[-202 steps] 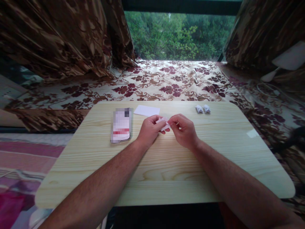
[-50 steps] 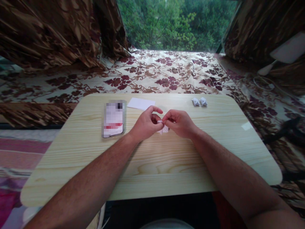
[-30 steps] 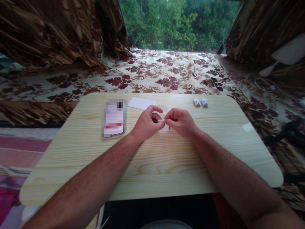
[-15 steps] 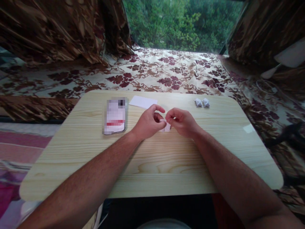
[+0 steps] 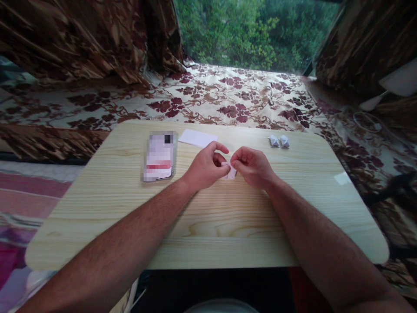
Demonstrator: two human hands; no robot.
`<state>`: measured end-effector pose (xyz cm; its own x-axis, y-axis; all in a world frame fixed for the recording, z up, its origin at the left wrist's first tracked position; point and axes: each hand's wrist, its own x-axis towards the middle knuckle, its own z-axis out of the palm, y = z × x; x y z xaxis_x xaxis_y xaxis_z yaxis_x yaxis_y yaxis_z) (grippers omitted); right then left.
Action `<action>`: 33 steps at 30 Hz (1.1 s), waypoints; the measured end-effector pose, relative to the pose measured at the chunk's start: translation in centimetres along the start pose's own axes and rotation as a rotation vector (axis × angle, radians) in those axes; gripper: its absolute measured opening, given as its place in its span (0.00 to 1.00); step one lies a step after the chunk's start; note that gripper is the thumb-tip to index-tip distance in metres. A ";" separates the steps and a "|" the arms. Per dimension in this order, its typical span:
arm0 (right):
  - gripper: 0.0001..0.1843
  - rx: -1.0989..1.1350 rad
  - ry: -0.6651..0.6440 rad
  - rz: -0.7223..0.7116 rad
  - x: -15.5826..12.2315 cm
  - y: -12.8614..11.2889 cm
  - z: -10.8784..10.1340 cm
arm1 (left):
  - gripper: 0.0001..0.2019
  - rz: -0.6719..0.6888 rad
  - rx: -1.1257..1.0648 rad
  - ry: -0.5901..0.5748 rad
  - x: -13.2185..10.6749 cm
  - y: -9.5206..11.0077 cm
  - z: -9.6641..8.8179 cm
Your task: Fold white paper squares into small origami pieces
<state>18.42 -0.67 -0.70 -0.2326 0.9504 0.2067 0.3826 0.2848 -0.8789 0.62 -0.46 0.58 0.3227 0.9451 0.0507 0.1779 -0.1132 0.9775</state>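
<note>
Phone-like slab (image 5: 158, 155): lying at left of desk (image 5: 208, 243), blurred by mosaic; best left well apart from the work

White paper (image 5: 198, 138): lying flat near far edge, just beside slab; keep out of reach of left wrist, so as not to crease by accident

Left hand (image 5: 208, 163): thumb down on folded paper, forefinger arched clear, other fingers apparently gripping from behind; hold firm close to crease, without crushing layers

Folded paper (image 5: 231, 173): between both hands, near middle of desk, partly covered; cannot tell whether resting on wood or slightly lifted; line up edges first, press second, since likely to spring open if released early

Right hand (image 5: 252, 167): fingers closed in a pinch at upper right edge of folded paper; use light pressure, short strokes, away from left thumb

Two small paper pieces (image 5: 284, 141): side by side at far right, faceted; leave untouched
</note>
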 end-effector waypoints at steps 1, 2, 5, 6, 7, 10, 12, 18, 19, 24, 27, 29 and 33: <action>0.02 -0.009 0.004 0.004 0.0 0.0 0.0 | 0.18 0.001 0.001 0.001 0.0 0.0 0.0; 0.02 -0.017 0.007 0.005 0.0 0.0 0.1 | 0.18 0.002 0.001 0.001 0.0 0.0 0.0; 0.03 -0.004 0.016 -0.014 -0.1 -0.1 0.1 | 0.18 0.001 -0.006 -0.003 0.1 -0.1 0.0; 0.03 0.010 0.017 -0.031 -0.1 -0.2 0.2 | 0.18 0.000 -0.008 -0.006 0.1 -0.2 0.0; 0.03 0.022 0.017 -0.053 -0.1 -0.2 0.2 | 0.18 0.001 -0.010 -0.009 0.1 -0.2 -0.1; 0.04 0.031 -0.003 -0.098 -0.1 -0.4 0.1 | 0.18 0.011 -0.004 -0.019 0.1 -0.4 -0.1; 0.03 0.018 -0.021 -0.094 -0.1 -0.4 0.0 | 0.18 0.018 0.007 -0.024 0.1 -0.5 -0.1; 0.02 0.000 -0.020 -0.068 -0.1 -0.3 0.0 | 0.18 0.023 0.035 -0.020 0.0 -0.4 -0.1; 0.02 0.003 -0.017 -0.066 -0.1 -0.2 0.0 | 0.18 0.023 0.038 -0.019 0.0 -0.4 -0.1; 0.01 0.003 0.000 -0.048 -0.1 -0.1 0.1 | 0.17 0.028 0.041 -0.011 0.0 -0.3 0.1; 0.02 -0.003 0.011 -0.054 0.0 -0.1 0.2 | 0.17 0.028 0.027 -0.005 0.0 -0.3 0.2; 0.02 -0.009 0.020 -0.057 0.0 -0.2 0.2 | 0.17 0.027 0.019 0.000 0.0 -0.3 0.3; 0.02 -0.025 0.033 -0.030 0.1 -0.1 0.4 | 0.16 0.025 0.009 0.021 0.0 -0.3 0.4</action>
<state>18.02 -0.67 -0.75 -0.2154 0.9447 0.2473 0.3982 0.3162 -0.8611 0.93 -0.57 0.20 0.3079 0.9481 0.0799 0.1786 -0.1401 0.9739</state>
